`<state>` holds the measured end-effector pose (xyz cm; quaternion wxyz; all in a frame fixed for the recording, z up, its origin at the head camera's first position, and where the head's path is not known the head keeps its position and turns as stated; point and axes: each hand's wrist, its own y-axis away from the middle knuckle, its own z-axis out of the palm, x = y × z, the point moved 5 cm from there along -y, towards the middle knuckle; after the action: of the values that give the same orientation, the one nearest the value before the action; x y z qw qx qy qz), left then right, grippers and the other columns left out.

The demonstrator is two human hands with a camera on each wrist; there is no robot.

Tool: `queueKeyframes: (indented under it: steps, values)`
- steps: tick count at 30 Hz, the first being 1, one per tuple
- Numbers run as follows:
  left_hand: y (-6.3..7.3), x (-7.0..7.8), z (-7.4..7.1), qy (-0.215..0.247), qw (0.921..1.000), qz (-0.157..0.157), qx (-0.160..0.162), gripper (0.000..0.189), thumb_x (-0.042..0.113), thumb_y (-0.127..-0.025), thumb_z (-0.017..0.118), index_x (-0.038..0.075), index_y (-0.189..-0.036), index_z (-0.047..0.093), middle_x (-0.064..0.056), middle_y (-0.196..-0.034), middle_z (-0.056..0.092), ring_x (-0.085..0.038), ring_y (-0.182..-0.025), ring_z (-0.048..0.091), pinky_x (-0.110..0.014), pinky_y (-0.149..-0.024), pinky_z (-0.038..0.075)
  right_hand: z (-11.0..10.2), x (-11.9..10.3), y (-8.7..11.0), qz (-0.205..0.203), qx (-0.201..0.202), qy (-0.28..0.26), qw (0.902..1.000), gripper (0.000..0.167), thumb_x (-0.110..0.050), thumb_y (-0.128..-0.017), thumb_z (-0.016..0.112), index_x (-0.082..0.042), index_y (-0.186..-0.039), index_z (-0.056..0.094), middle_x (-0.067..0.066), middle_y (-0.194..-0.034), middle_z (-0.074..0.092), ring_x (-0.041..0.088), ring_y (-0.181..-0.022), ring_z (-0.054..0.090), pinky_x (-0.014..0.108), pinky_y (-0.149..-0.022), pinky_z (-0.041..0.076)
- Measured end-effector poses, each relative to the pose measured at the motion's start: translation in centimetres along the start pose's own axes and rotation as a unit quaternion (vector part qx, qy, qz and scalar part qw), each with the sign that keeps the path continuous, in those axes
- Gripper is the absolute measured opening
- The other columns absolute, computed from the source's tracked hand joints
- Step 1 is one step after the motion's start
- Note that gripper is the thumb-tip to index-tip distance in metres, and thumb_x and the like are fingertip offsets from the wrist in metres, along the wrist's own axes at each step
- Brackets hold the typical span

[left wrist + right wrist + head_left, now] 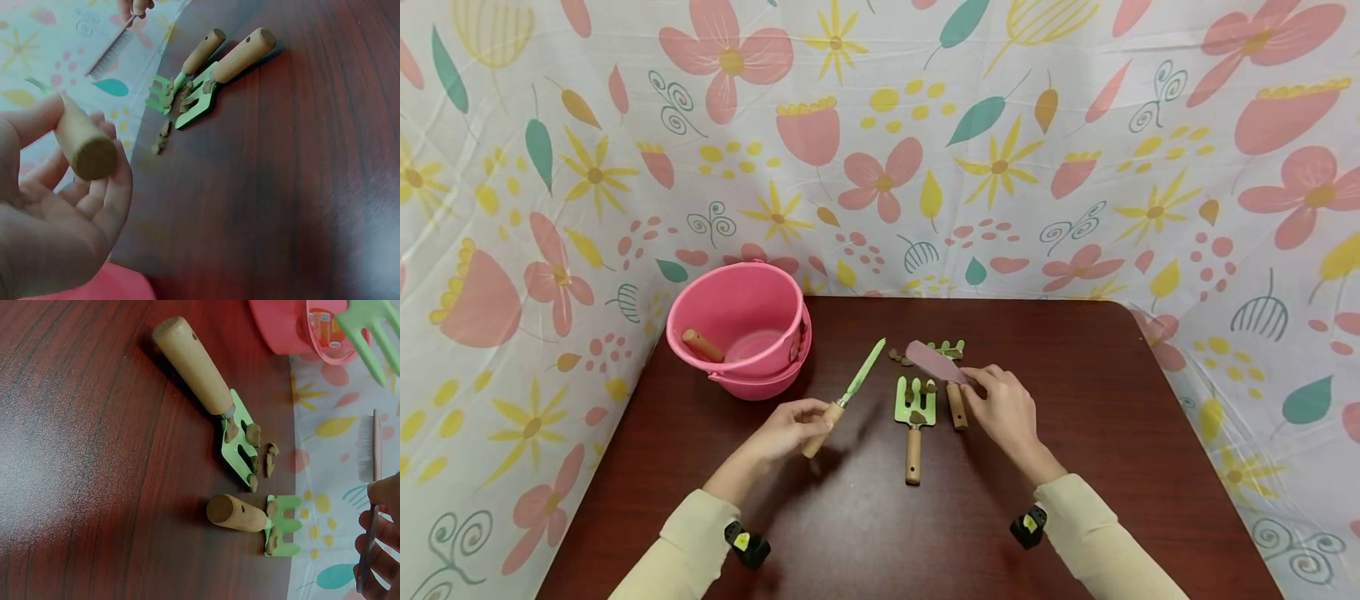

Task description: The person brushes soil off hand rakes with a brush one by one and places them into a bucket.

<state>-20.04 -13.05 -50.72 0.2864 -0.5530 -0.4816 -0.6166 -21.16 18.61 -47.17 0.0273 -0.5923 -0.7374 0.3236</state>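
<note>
My left hand [796, 427] grips the wooden handle of a green garden fork [823, 433], its head raised off the table. The handle end faces the left wrist view, and its tines show at the upper right corner of the right wrist view. In my right hand [1006, 408] is a pinkish brush [934, 361]; its pale bristles show in the right wrist view. Below the brush lie a second green fork [913, 450] and a small green rake [957, 407], both wooden-handled. Brown clumps [270, 461] lie on and beside their heads.
Stacked pink buckets [741, 367] stand at the table's back left, a wooden handle [702, 345] leaning inside the upper one. The dark wooden table [1090, 375] meets a flower-patterned cloth [880, 167] at its back edge.
</note>
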Motion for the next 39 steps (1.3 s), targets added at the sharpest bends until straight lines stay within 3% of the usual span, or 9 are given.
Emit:
queueKeyframes:
  steps: [5,9,15,23,26,30,34,39]
  values:
    - [0.4,2.0,-0.4,-0.101,0.9903,0.039,0.087,0.022,0.012,-0.079,0.069,0.005,-0.1,0.066,-0.005,-0.081,0.064,-0.014,-0.069,0.057,-0.028,-0.058,0.047,-0.1,0.1,0.1,0.003,-0.004,0.002,1.0,0.026,-0.019,-0.076,0.073,-0.018,-0.102,0.071,0.002,-0.088,0.066,0.021,-0.069,0.057,0.034,-0.047,0.042]
    - [0.9,3.8,-0.7,-0.191,0.9698,0.084,0.127,0.018,0.013,-0.078,0.071,0.013,-0.095,0.068,-0.001,-0.078,0.065,-0.015,-0.067,0.058,-0.027,-0.056,0.046,-0.1,0.3,0.2,0.0,-0.003,0.001,1.0,0.026,-0.019,-0.077,0.073,-0.017,-0.102,0.071,0.003,-0.088,0.066,0.021,-0.069,0.057,0.034,-0.047,0.042]
    - [1.6,6.1,-1.3,-0.31,0.9282,0.131,0.158,0.019,0.017,-0.076,0.073,0.021,-0.094,0.068,0.006,-0.074,0.064,-0.009,-0.061,0.055,-0.027,-0.057,0.042,-0.2,0.6,0.4,-0.005,0.002,0.002,1.0,0.026,-0.018,-0.076,0.074,-0.017,-0.102,0.071,0.003,-0.088,0.066,0.022,-0.068,0.058,0.035,-0.047,0.043]
    - [2.3,8.9,-2.2,-0.464,0.8461,0.182,0.188,0.02,0.024,-0.075,0.073,0.025,-0.094,0.067,0.008,-0.075,0.057,-0.01,-0.064,0.051,-0.029,-0.054,0.038,-0.4,0.8,0.4,-0.013,0.005,0.005,0.9999,0.026,-0.017,-0.075,0.074,-0.017,-0.1,0.071,0.003,-0.087,0.066,0.021,-0.065,0.056,0.035,-0.045,0.042]
    - [2.5,9.9,-2.5,-0.499,0.8207,0.203,0.191,0.022,0.023,-0.074,0.074,0.022,-0.095,0.067,0.006,-0.077,0.059,-0.014,-0.066,0.055,-0.032,-0.054,0.041,-0.6,0.8,0.3,-0.016,0.006,0.004,0.9999,0.025,-0.017,-0.074,0.075,-0.017,-0.1,0.071,0.004,-0.086,0.066,0.021,-0.065,0.056,0.035,-0.045,0.042]
    - [2.6,11.0,-2.8,-0.53,0.7962,0.219,0.192,0.024,0.023,-0.074,0.075,0.021,-0.097,0.068,0.003,-0.084,0.063,-0.018,-0.072,0.059,-0.036,-0.058,0.046,-0.7,0.8,0.3,-0.018,0.001,0.004,0.9998,0.025,-0.018,-0.075,0.075,-0.017,-0.1,0.071,0.004,-0.086,0.066,0.02,-0.064,0.056,0.033,-0.044,0.04]
    - [2.6,11.9,-3.5,-0.553,0.7776,0.227,0.194,0.025,0.024,-0.075,0.074,0.021,-0.098,0.067,0.002,-0.089,0.063,-0.021,-0.079,0.061,-0.04,-0.059,0.048,-0.9,0.8,0.3,-0.017,-0.01,0.001,0.9998,0.025,-0.018,-0.075,0.074,-0.016,-0.1,0.071,0.003,-0.087,0.066,0.019,-0.063,0.055,0.03,-0.042,0.037]
    - [2.6,13.1,-4.6,-0.567,0.7637,0.237,0.199,0.024,0.022,-0.074,0.074,0.02,-0.096,0.067,0.001,-0.087,0.063,-0.022,-0.075,0.061,-0.039,-0.05,0.048,-0.9,0.8,0.5,-0.017,-0.027,0.004,0.9995,0.025,-0.017,-0.075,0.074,-0.016,-0.101,0.071,0.003,-0.088,0.066,0.019,-0.064,0.055,0.03,-0.043,0.038]
